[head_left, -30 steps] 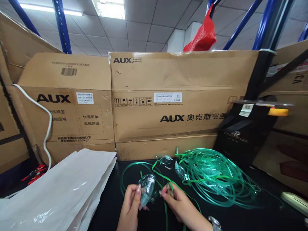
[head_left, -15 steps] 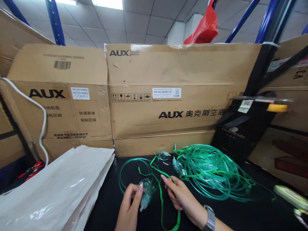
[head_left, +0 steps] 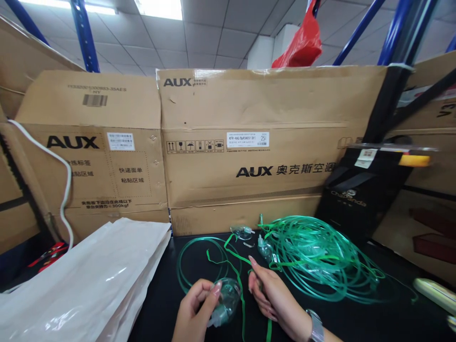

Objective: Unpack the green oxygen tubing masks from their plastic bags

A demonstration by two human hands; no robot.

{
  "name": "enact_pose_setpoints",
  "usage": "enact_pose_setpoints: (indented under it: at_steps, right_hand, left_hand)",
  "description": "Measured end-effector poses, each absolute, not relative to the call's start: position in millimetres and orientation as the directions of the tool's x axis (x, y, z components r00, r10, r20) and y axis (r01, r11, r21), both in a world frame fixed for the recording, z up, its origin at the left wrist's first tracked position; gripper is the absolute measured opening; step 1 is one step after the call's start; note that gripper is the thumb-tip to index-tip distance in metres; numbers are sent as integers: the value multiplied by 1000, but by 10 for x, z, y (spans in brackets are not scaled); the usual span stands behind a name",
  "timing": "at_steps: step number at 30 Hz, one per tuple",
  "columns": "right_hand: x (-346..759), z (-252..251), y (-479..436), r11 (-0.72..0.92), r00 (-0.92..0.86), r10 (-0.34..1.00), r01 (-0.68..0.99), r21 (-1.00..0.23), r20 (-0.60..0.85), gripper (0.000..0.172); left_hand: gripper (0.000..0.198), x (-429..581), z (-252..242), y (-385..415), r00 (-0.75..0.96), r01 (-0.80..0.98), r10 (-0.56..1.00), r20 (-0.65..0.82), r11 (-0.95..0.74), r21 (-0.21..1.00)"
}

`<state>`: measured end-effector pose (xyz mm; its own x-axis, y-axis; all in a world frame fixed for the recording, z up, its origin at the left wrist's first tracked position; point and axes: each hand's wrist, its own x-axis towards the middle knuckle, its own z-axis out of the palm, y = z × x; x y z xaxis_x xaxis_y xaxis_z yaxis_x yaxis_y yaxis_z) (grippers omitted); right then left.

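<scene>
A clear green-tinted oxygen mask is pinched between the thumb and fingers of my left hand, low in the middle of the view. Its nozzle end points down toward me. My right hand is closed around a green elastic strap, which shows below the fingers; its run inside the palm is hidden. Another length of green strap hangs between my hands. Behind the mask lies a loop of green tubing. Farther back rest two more masks, one clear and one greenish.
A large tangle of green tubing lies right on the black tabletop. White plastic packaging covers the left. Cardboard panels stand behind, with a black bag at right. A red bag hangs above.
My left hand has turned the mask, so its nozzle has swung lower and more of its rounded shell shows. My right hand has shifted slightly right with the strap.
</scene>
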<state>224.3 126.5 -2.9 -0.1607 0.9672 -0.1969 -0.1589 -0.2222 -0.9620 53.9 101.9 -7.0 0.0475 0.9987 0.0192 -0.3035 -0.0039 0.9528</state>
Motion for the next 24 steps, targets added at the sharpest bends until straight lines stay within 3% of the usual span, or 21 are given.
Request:
enact_pose_setpoints:
  at_steps: [4,11,17,24]
  right_hand:
    - [2230,-57,1266,-194,-211,965,-179,-964,-155,42]
    - [2252,-34,1294,-137,-172,980,-185,-973,-105,43]
    - [2248,65,1237,-111,-232,971,-217,-970,-60,38]
    - [2218,-45,1157,-7,-429,903,-49,-999,15,30]
  left_hand:
    - [34,547,-108,1021,58,-301,997,48,-28,953]
    - [35,541,-126,1037,-17,-267,997,78,-80,960]
    - [42,538,-122,1047,62,-175,997,52,-40,984]
    - [49,544,-194,1116,84,-137,996,29,-18,990]
